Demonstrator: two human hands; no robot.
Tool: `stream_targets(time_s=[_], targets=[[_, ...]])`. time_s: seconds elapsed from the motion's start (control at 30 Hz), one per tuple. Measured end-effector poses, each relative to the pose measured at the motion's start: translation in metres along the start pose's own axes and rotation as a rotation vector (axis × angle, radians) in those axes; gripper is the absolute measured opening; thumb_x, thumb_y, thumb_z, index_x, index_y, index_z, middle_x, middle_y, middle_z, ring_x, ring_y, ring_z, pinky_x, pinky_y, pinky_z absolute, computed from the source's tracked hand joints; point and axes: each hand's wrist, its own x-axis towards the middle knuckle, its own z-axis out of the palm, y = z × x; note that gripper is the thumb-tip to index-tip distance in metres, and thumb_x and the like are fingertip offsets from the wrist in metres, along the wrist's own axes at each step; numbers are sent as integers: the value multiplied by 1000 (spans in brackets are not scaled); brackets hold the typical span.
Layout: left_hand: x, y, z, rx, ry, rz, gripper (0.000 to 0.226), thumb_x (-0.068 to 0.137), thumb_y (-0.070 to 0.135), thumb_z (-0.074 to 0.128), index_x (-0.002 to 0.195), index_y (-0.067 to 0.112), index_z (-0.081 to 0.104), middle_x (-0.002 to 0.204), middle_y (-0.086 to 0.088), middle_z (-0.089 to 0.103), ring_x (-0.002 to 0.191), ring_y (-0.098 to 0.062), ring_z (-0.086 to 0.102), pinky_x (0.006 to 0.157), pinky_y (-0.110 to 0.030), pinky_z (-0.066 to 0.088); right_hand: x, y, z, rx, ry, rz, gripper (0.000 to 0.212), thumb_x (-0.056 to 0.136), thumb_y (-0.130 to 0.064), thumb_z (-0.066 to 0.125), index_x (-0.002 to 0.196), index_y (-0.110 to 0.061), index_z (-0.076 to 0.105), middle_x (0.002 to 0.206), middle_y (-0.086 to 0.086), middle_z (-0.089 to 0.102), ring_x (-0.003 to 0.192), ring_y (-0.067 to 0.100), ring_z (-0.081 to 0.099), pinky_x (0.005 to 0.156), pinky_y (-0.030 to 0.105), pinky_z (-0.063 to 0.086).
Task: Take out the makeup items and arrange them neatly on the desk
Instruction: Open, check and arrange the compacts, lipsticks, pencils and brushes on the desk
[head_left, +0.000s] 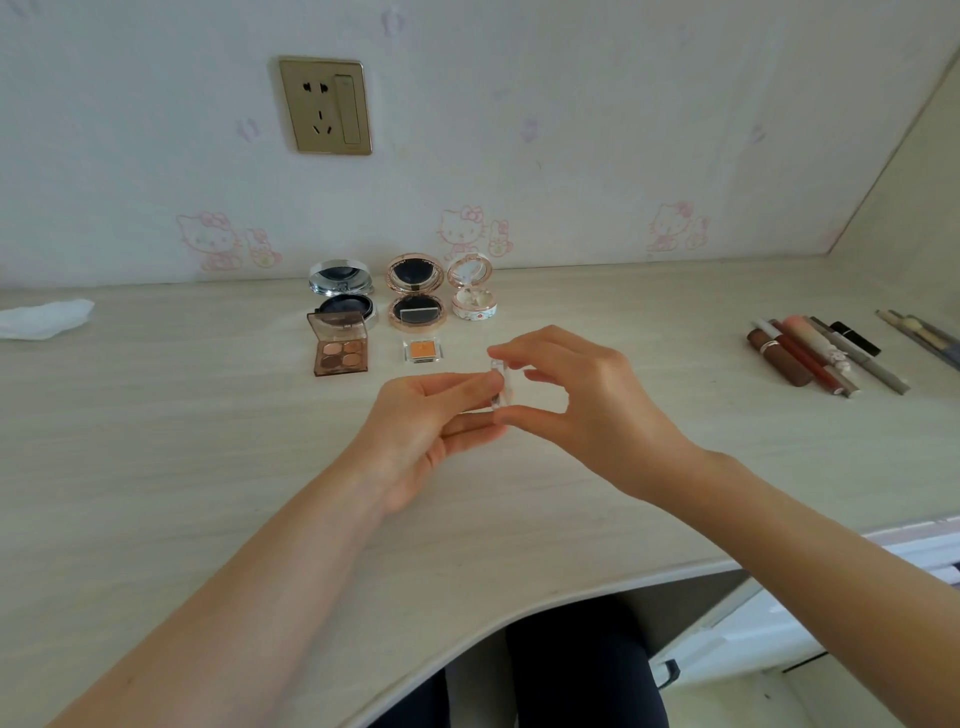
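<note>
A small clear plastic case (502, 385) is held edge-on above the middle of the pale wooden desk (156, 441). My left hand (431, 431) pinches its left side and my right hand (582, 405) pinches its top and bottom edges. Behind them stand three open round compacts: a silver one (343, 293), a rose-gold one (415, 299) and a white patterned one (471, 291). In front of these lie an open brown eyeshadow palette (338, 345) and a small orange single shadow (423, 351).
Lipsticks and pencils (815, 356) lie in a row at the right, with brushes (924, 338) beyond them at the edge. A white tissue (41, 318) lies far left. A wall socket (326, 106) sits above. An open white drawer (779, 623) is at lower right.
</note>
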Motion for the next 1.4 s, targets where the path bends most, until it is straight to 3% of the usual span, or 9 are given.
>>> stream_targets(time_s=[0.4,0.53,0.63,0.77,0.87,0.93,1.03,1.23,1.4], targets=[[2,1,-9,-92,-58,-45,31,72,19,67,95,-2,70,98,-21,72,81,-29,72,73,-33,60,0,2,-6,64,-20,-29,47,83,-19,73,128,-12,59,115,-2,59,106,7,60,90,20,52],[4,-1,-11,-125,-77,-19,36,77,18,63,105,-4,67,104,-22,70,91,-32,71,76,-34,59,2,1,-6,176,-16,149,43,87,-13,67,128,-21,57,117,-8,63,106,3,61,90,23,53],[7,-3,-10,-115,-55,19,41,74,15,66,112,-2,64,107,-22,69,100,-32,68,81,-35,58,5,3,-6,302,24,306,46,88,-2,60,128,-24,53,109,-5,67,93,5,68,84,29,56],[9,-7,-12,201,34,138,42,75,11,75,116,12,63,99,-10,74,91,-23,71,82,-31,57,15,15,-4,257,52,395,35,89,-2,58,119,-19,59,94,-4,73,84,3,70,82,34,57],[11,-12,-14,587,184,288,30,76,16,79,104,22,69,86,2,75,76,-3,68,70,-11,50,24,24,0,181,26,385,20,88,-5,63,104,-16,67,86,-6,73,77,1,69,81,19,54],[13,-16,-17,771,238,394,23,74,19,81,95,22,72,83,7,73,77,3,66,70,-9,49,29,26,5,104,-5,347,14,87,-8,65,99,-15,70,82,-6,72,73,0,67,76,8,49],[14,-21,-23,1014,257,518,17,74,23,80,90,21,74,85,12,71,83,1,65,80,-18,49,33,28,10,14,-69,303,17,88,-8,61,100,-13,71,84,-4,72,77,4,66,76,7,47],[16,-29,-25,1246,247,605,9,78,27,76,87,24,77,83,6,67,93,-14,54,80,-35,48,36,34,18,-82,-127,238,19,87,-6,59,99,-10,73,91,2,75,89,16,69,88,30,51],[21,-33,-27,1312,229,697,6,79,24,74,83,19,76,87,11,71,95,-14,52,76,-39,50,33,38,21,-57,-110,228,13,87,-14,67,97,-11,75,92,0,75,85,5,67,86,20,50]])
